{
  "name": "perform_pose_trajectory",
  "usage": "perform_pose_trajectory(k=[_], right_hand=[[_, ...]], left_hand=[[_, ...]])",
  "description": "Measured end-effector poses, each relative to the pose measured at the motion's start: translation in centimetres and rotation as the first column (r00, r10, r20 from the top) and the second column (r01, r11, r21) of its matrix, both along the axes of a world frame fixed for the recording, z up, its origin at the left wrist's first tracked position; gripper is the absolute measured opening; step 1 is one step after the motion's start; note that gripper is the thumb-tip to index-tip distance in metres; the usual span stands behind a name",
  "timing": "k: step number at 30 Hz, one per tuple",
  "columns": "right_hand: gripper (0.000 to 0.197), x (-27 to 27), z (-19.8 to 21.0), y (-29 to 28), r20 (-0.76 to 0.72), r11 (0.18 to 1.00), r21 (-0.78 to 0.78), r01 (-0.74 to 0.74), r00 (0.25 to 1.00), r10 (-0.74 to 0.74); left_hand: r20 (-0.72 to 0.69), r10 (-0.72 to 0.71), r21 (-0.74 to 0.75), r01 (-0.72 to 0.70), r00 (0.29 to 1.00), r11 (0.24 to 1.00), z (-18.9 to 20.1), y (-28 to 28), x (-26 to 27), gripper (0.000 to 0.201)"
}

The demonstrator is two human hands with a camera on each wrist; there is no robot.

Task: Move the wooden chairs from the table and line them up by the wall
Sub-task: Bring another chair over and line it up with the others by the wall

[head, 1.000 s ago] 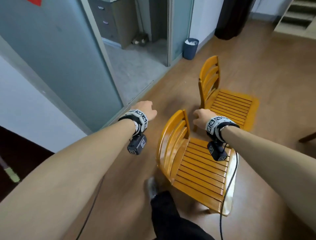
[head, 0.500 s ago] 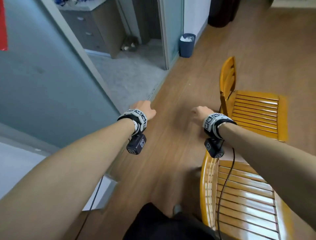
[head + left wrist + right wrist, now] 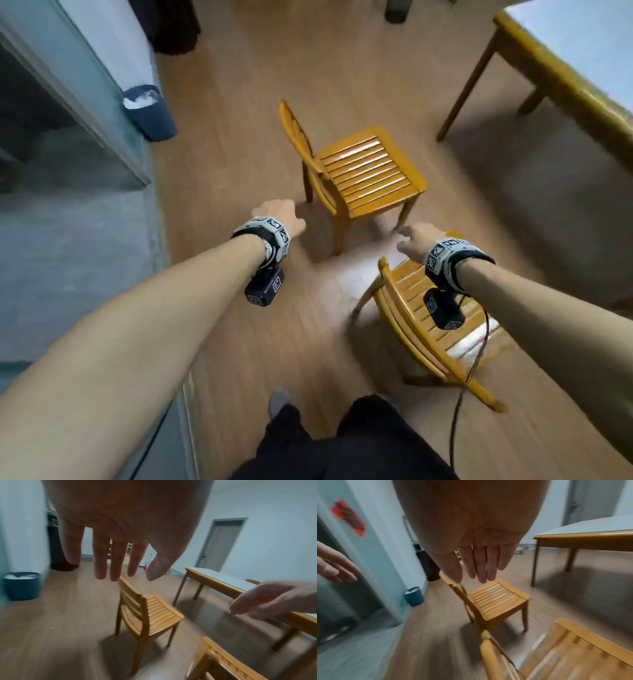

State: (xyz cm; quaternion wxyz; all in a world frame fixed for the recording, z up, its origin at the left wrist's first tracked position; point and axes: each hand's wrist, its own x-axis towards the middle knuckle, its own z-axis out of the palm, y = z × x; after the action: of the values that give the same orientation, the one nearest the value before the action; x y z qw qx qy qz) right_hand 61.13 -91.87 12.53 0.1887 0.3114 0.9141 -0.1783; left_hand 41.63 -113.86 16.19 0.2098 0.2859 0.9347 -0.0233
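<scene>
Both hands (image 3: 346,229) now spread, empty; rt off near chair (image 3: 428,318); table (image 3: 561,78) now visible.

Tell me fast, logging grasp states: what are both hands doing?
Left hand: open, fingers straight, holding nothing.
Right hand: open, fingers straight, holding nothing.

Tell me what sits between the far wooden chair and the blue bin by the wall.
Nothing: only bare wood floor lies between the far chair and the blue bin, as the head view shows.
</scene>
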Motion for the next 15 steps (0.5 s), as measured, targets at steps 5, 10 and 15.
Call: perform_pose_trajectory(k=[5,10,15], right_hand=[[0.048,10.3,0.1,0.8,0.096,0.941,0.019,0.338,0.936,-0.338],[0.049,18.0,-2.1,1.2,0.122,0.83,0.007,0.558,0.823,-0.555],[0.05,21.4,-6.5,-1.6,0.139,0.698,-0.09,0.711,0.703,-0.698]], left_hand=[[0.083,-0.304,0.086,0.297,0.949,0.951,-2.2,9.0,5.2,0.044],[0.136,-0.499,0.142,0.481,0.856,0.865,-4.5,15.7,11.0,0.037],[0.137,-0.646,0.064,0.644,0.751,0.763,-8.3,18.4,14.1,0.044]])
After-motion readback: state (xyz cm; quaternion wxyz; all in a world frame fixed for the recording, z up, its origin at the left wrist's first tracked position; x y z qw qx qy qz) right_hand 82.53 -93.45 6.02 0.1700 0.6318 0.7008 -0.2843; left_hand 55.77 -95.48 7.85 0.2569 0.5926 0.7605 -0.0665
